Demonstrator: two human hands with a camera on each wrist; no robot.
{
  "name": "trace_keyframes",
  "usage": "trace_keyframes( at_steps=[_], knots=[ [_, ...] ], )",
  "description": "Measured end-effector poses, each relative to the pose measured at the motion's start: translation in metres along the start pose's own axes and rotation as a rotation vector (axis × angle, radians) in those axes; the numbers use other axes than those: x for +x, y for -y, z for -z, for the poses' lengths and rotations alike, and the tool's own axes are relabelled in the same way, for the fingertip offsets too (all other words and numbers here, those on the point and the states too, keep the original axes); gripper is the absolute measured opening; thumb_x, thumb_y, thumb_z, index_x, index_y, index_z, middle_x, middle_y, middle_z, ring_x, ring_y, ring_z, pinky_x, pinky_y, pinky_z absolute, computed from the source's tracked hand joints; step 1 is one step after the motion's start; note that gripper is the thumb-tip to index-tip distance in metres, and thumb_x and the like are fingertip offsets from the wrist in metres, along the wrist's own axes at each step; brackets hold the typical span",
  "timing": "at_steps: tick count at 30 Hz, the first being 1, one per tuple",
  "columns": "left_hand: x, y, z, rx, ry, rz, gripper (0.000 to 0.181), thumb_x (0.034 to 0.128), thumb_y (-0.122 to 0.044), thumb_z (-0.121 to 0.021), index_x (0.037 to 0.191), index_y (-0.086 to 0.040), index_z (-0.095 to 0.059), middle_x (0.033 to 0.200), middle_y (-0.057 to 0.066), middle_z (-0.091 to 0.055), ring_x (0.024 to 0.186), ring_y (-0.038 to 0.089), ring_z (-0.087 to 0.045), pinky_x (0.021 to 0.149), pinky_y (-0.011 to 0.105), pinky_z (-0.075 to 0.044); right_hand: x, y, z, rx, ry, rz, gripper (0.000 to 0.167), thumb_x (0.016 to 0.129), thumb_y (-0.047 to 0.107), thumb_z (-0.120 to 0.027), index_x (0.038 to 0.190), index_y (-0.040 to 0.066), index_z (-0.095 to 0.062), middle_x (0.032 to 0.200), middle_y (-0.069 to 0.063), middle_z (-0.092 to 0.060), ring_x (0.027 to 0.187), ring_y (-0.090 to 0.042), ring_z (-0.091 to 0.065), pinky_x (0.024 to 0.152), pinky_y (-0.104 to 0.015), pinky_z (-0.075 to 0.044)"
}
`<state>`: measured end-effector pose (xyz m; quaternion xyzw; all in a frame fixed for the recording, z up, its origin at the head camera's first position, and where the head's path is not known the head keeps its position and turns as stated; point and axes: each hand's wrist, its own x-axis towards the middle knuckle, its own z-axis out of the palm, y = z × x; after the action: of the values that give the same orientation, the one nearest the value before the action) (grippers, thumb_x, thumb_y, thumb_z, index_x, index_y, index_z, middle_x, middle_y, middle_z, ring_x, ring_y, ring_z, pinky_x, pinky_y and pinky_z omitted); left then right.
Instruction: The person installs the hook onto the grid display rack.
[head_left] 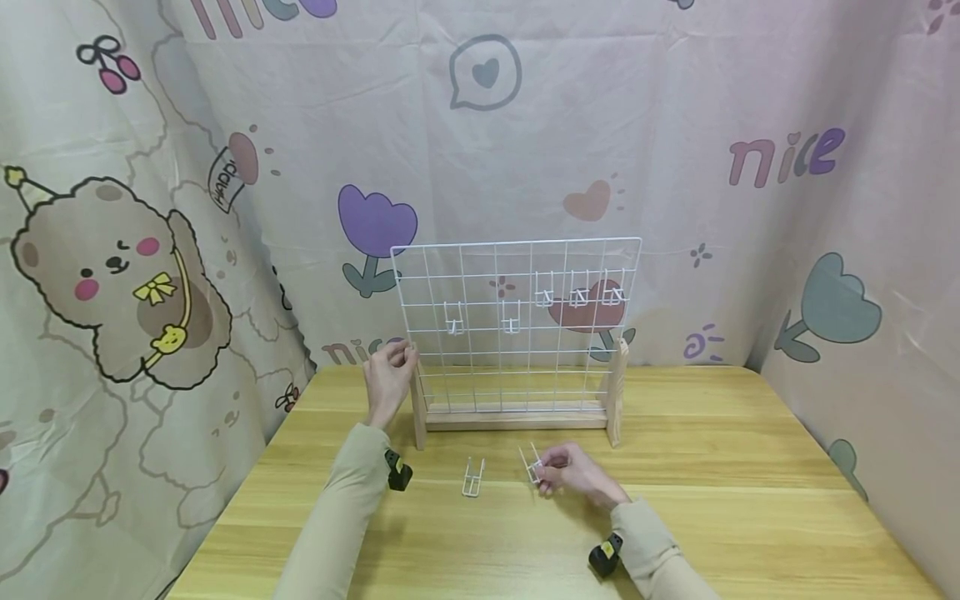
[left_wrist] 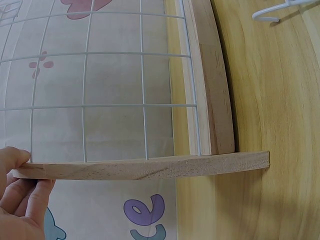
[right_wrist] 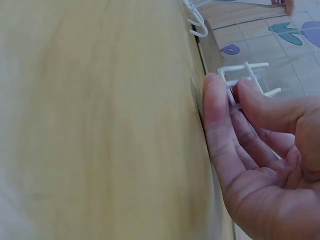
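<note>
A white wire grid panel (head_left: pixel 495 358) stands in a wooden stand (head_left: pixel 517 422) on the table. My left hand (head_left: pixel 388 379) pinches the top of the stand's left wooden post (left_wrist: pixel 135 168) between thumb and fingers. Just above the table in front of the stand, my right hand (head_left: pixel 573 471) pinches a white wire hook (right_wrist: pixel 245 75) by thumb and forefinger, its two prongs pointing away from the hand. Another white wire hook (head_left: pixel 472 479) lies on the table left of that hand. Several more hooks hang on the grid, among them one at the left (head_left: pixel 453 319).
The wooden table (head_left: pixel 750 500) reaches in front of the stand and to both sides. A printed curtain (head_left: pixel 675 92) hangs behind the table and along its sides. A black wrist camera sits on each sleeve, such as the right one (head_left: pixel 604 556).
</note>
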<state>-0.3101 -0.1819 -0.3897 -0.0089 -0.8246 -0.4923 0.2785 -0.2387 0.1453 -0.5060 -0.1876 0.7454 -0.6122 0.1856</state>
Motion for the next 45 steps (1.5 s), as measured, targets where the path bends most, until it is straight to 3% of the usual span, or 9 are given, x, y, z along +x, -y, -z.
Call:
trace_keyframes(
  at_steps=[4,12,19,24,37,45],
  knots=[
    [0.0,0.0,0.0,-0.001,0.002,-0.008,0.029,0.097,-0.013,-0.063,0.119,0.005,-0.07,0.107,0.024,-0.074,0.1,0.036,-0.074,0.086,0.05,-0.06,0.001,-0.003,0.0,0.051,-0.046,-0.006,0.024,0.094,0.003,-0.064,0.108,-0.017,-0.064,0.089,-0.015,-0.073,0.071,-0.012,-0.067,0.069,-0.024,-0.06],
    [0.0,0.001,0.0,0.003,-0.003,-0.018,0.029,0.0966,-0.013,-0.063,0.118,0.005,-0.071,0.107,0.024,-0.074,0.1,0.036,-0.074,0.086,0.05,-0.06,0.002,-0.005,0.002,0.159,-0.113,0.033,0.032,0.094,0.004,-0.064,0.116,-0.02,-0.06,0.095,-0.015,-0.075,0.075,-0.009,-0.07,0.076,-0.024,-0.06],
    [0.0,0.0,0.0,0.006,-0.002,-0.012,0.029,0.0967,-0.013,-0.063,0.118,0.005,-0.071,0.107,0.024,-0.074,0.1,0.036,-0.074,0.086,0.05,-0.06,0.006,-0.004,0.001,0.27,-0.206,0.049,0.037,0.093,0.005,-0.067,0.118,-0.021,-0.059,0.087,0.0,-0.075,0.074,-0.007,-0.07,0.075,-0.023,-0.06],
    [0.0,0.0,-0.001,0.006,-0.004,-0.011,0.029,0.0966,-0.013,-0.063,0.119,0.005,-0.07,0.106,0.024,-0.074,0.1,0.036,-0.074,0.086,0.05,-0.06,0.007,-0.003,0.001,0.333,-0.27,0.051,0.034,0.093,0.002,-0.066,0.117,-0.021,-0.06,0.085,0.003,-0.074,0.073,-0.005,-0.07,0.073,-0.021,-0.06],
    [-0.001,-0.002,0.0,0.002,-0.002,-0.003,0.029,0.0966,-0.013,-0.063,0.118,0.005,-0.07,0.107,0.024,-0.074,0.101,0.036,-0.074,0.087,0.05,-0.06,0.013,0.005,-0.001,0.396,-0.498,0.047,0.033,0.09,-0.004,-0.067,0.117,-0.022,-0.06,0.084,-0.001,-0.074,0.068,-0.008,-0.07,0.072,-0.022,-0.06],
    [-0.001,-0.001,0.001,0.0,-0.002,-0.004,0.029,0.0965,-0.013,-0.064,0.118,0.005,-0.07,0.107,0.024,-0.074,0.101,0.036,-0.074,0.087,0.05,-0.06,0.017,0.007,0.0,0.389,-0.588,0.101,0.03,0.09,-0.006,-0.066,0.115,-0.022,-0.06,0.081,-0.001,-0.075,0.066,-0.009,-0.07,0.07,-0.023,-0.061]
  ],
)
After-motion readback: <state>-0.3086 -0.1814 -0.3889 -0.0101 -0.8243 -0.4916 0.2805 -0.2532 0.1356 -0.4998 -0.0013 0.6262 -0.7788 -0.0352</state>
